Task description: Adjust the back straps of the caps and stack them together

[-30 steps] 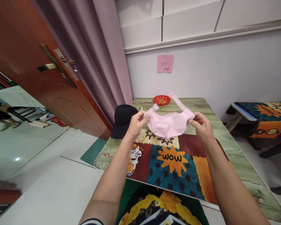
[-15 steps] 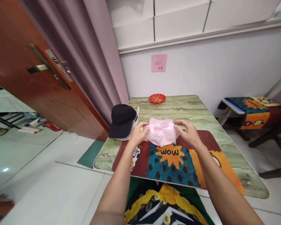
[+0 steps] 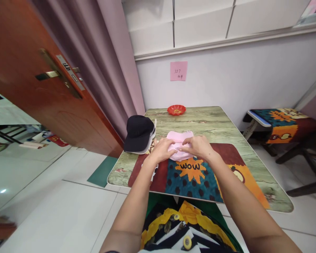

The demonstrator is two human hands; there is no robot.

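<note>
A pink cap point(image 3: 180, 136) lies over the far edge of the patterned mat point(image 3: 195, 189), its brim toward the wall. My left hand point(image 3: 162, 150) grips its left side, with the thumb and fingers meeting near the middle. From the right, my right hand point(image 3: 198, 146) pinches the same part of the cap, close to my left fingertips. Parts of the cap are hidden under both hands. To the left of my left hand sits a black cap point(image 3: 139, 130), stacked on a white one point(image 3: 150, 142).
A red scalloped dish point(image 3: 176, 110) stands at the back of the wood-grain table point(image 3: 208, 121). A wooden door point(image 3: 76, 116) and a curtain point(image 3: 116, 70) border the left side. To the right are another mat-covered table point(image 3: 281, 123) and a dark stool point(image 3: 305, 175).
Both hands have moved inward over the pink cap and nearly meet. The cap now looks flatter, with its crown lower. The black cap stays put; the camera view shifted slightly.
</note>
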